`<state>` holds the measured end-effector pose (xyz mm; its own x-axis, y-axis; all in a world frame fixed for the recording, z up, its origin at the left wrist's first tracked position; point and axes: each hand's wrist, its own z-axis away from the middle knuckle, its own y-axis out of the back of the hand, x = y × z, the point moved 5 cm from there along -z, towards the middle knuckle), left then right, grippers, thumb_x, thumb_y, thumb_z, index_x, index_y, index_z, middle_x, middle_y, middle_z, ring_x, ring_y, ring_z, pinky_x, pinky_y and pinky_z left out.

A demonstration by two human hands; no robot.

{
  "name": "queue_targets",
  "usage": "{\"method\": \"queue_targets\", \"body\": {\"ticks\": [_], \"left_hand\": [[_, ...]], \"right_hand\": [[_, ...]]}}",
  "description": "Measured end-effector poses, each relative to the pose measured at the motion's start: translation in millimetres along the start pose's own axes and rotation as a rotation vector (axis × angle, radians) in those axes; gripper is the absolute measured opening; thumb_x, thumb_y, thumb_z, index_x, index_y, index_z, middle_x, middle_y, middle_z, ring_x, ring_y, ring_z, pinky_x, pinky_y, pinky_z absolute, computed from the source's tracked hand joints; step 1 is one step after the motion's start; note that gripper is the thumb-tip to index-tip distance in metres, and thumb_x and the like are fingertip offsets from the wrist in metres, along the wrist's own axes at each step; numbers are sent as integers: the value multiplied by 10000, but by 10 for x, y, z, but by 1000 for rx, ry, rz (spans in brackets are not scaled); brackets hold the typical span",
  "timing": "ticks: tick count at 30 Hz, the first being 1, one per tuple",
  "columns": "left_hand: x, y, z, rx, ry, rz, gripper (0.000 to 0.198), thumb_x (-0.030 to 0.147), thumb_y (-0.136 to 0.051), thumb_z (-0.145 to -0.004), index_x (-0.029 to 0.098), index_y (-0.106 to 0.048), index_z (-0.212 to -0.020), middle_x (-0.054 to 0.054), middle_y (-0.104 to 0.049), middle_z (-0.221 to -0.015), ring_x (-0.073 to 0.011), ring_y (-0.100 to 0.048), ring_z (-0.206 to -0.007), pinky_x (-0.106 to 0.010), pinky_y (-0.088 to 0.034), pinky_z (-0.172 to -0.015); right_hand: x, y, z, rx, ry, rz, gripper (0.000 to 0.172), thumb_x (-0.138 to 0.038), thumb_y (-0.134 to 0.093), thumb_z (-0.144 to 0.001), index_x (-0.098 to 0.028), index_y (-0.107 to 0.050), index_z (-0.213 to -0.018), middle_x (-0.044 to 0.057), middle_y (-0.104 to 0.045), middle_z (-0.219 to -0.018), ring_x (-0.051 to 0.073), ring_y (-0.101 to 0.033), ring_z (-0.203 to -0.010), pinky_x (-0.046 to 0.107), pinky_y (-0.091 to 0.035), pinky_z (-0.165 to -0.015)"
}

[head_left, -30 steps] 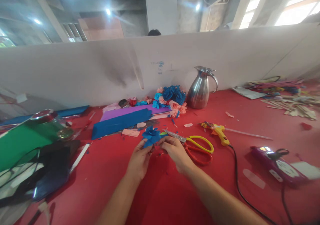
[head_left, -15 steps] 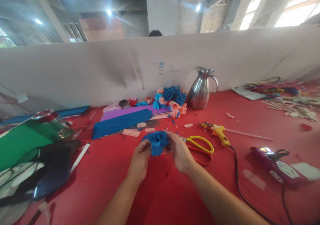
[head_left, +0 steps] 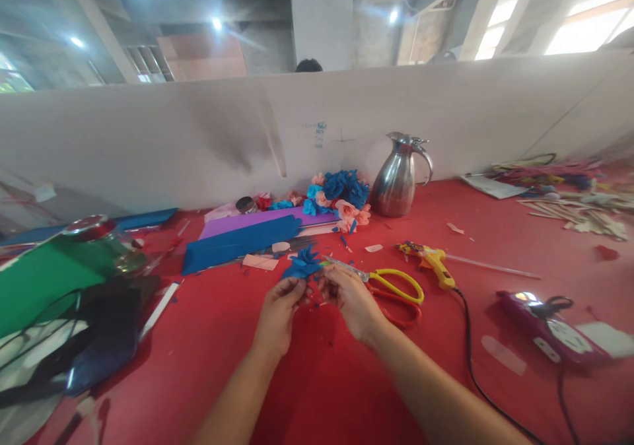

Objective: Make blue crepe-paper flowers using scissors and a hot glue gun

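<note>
Between my hands, above the red table, is a blue paper flower (head_left: pixel 304 263), its petals turned up and away from me. My left hand (head_left: pixel 282 306) pinches the flower's lower left side between thumb and fingers. At its base, my right hand (head_left: pixel 349 298) is closed with the fingertips together on the flower's short green-looking stem, partly hidden by the fingers. Just right of my right hand lie scissors (head_left: pixel 396 285) with one yellow and one red handle, their blades partly behind the hand.
Behind lie blue paper sheets (head_left: pixel 238 243) and a pile of paper flowers (head_left: pixel 347 191) beside a steel jug (head_left: pixel 396 181). A yellow glue gun (head_left: pixel 436 265) and a purple power strip (head_left: pixel 549 333) are at right. A glass jar (head_left: pixel 106 243) and black bag (head_left: pixel 109 339) are at left.
The blue flower has tipped, from its open face showing toward me to its petals pointing up and away. My right fingers have shifted down to its base.
</note>
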<state>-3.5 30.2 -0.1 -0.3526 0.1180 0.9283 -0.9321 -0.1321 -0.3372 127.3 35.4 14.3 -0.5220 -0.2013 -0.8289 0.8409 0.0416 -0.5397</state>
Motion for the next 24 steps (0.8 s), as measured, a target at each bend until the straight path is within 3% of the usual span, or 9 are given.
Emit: {"method": "queue_targets", "body": {"ticks": [6,10,14,19,24], "left_hand": [[-37,18,-16,2,51,93,227,244,-822,-559,146,-645,-661,8,-654,-591,-85,-558,-527,-185,-438,-549],[-75,-2,-36,-5,179,215,168,122,-780,-595,133,-621,-648,14,-617,-558,-66,-543,-490,-150,-430,-492],[-96,-8,-48,23,263,282,109,31,-686,-677,118,-623,-660,7,-591,-538,-59,-524,-452,-145,-439,-461],[-75,66,-90,47,197,319,152,1,-651,-710,129,-606,-641,-7,-605,-552,-71,-548,-480,-147,-459,-470],[-58,75,-141,-15,135,316,174,10,-648,-716,137,-577,-620,-20,-619,-560,-81,-536,-460,-169,-457,-457]], "right_hand": [[-24,46,-7,72,18,-46,157,-346,-665,-662,-191,-666,-686,-6,-567,-579,118,-439,-509,243,-326,-501],[-23,82,-18,126,24,-56,208,-352,-673,-641,-178,-683,-755,-25,-573,-568,93,-444,-487,219,-318,-489],[-79,133,-44,148,152,-22,195,-341,-692,-620,-174,-662,-716,-31,-566,-542,90,-426,-476,222,-293,-474],[-407,327,-8,301,376,45,166,-336,-653,-645,-187,-638,-717,-40,-520,-533,92,-396,-473,231,-295,-473],[-870,784,206,519,487,435,210,-392,-551,-705,-214,-628,-786,-5,-585,-628,147,-503,-569,274,-397,-555]]}}
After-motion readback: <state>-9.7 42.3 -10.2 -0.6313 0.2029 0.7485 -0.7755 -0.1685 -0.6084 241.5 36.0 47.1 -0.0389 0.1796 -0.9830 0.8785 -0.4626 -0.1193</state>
